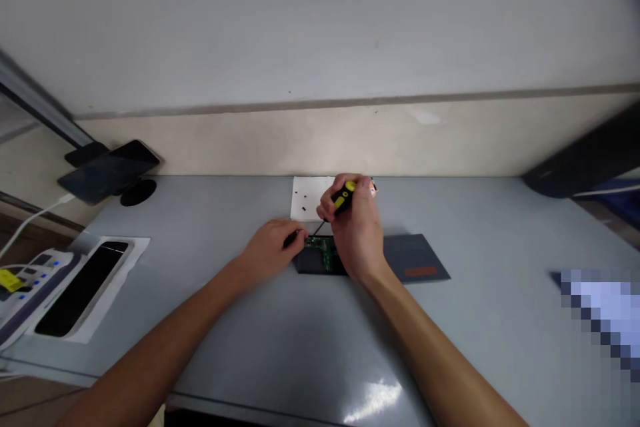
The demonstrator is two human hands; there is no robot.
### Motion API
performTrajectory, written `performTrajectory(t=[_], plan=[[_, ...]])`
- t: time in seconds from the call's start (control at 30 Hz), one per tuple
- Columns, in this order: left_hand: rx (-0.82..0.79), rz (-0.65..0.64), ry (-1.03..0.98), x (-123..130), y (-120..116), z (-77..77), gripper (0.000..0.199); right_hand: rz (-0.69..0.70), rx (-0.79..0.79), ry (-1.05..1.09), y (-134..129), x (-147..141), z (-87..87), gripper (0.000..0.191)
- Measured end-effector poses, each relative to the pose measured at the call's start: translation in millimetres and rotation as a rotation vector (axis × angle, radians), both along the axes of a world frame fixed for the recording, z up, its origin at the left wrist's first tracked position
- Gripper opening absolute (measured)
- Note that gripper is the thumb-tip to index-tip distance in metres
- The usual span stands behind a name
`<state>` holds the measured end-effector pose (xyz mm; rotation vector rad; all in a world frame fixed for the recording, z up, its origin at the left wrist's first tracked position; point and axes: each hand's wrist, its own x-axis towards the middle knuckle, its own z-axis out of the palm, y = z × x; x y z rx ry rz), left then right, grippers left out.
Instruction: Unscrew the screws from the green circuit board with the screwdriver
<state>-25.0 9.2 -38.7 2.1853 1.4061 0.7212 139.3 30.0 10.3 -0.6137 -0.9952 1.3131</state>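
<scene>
My right hand [357, 233] is wrapped around a black and yellow screwdriver [345, 197], held at a slant with its thin shaft pointing down and left. The shaft's tip is at the upper edge of an opened black device with a green circuit board [327, 260]. My left hand [270, 250] is closed at the device's upper left corner, with a small dark thing between its fingers that I cannot make out. Behind them, a white sheet [313, 199] carries several tiny dark pieces, perhaps screws. My right hand hides part of the device and the sheet.
A dark grey panel [417, 257] with a reddish-brown strip lies right of the device. On the left are a phone on a stand [110, 170], another phone [83, 290] on white paper, and a power strip [37, 287]. A dark object [585, 153] stands at far right.
</scene>
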Motion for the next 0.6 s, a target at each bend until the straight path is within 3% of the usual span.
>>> performTrajectory(t=[0.4, 0.6], plan=[[-0.005, -0.009, 0.002, -0.4, 0.0, -1.6, 0.020, -0.027, 0.015, -0.026, -3.0, -1.7, -1.4, 0.038], [-0.010, 0.001, 0.001, 0.3, 0.5, -2.3, 0.022, -0.012, 0.023, 0.060, 0.0, -2.2, -4.8, 0.037]])
